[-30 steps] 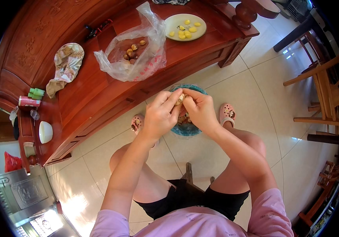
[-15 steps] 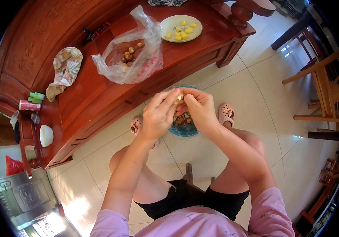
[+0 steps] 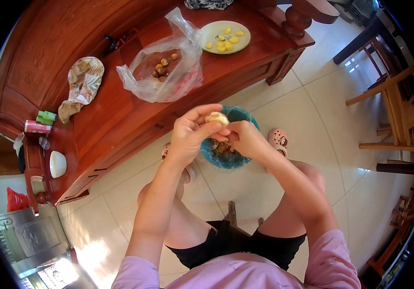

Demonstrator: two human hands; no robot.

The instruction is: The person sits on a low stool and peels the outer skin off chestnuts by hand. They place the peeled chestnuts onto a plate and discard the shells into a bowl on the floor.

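Over a blue-green basin (image 3: 252, 124) on the floor, my left hand (image 3: 188, 134) holds a pale, partly peeled chestnut (image 3: 216, 118) between thumb and fingers. Just below and to the right of it, my right hand (image 3: 247, 140) has its fingers pinched together; what they grip, if anything, is hidden. Shell scraps (image 3: 222, 148) lie in the basin, which has a clear plastic liner. Ahead on the wooden bench, brown unpeeled chestnuts (image 3: 162, 67) rest in an open clear plastic bag (image 3: 187, 58). To its right, a white plate (image 3: 210, 30) carries several yellow peeled chestnuts (image 3: 224, 46).
The red-brown carved bench (image 3: 120, 130) runs across the far left. On it are a patterned cloth cap (image 3: 85, 79), a white bowl (image 3: 57, 164), a pink can (image 3: 37, 126) and green packets (image 3: 46, 116). A wooden chair (image 3: 394, 113) stands at the right.
My hands have drawn slightly apart. The left hand now shows the chestnut more openly, and the right hand has slipped lower, off its top. More of the basin shows.
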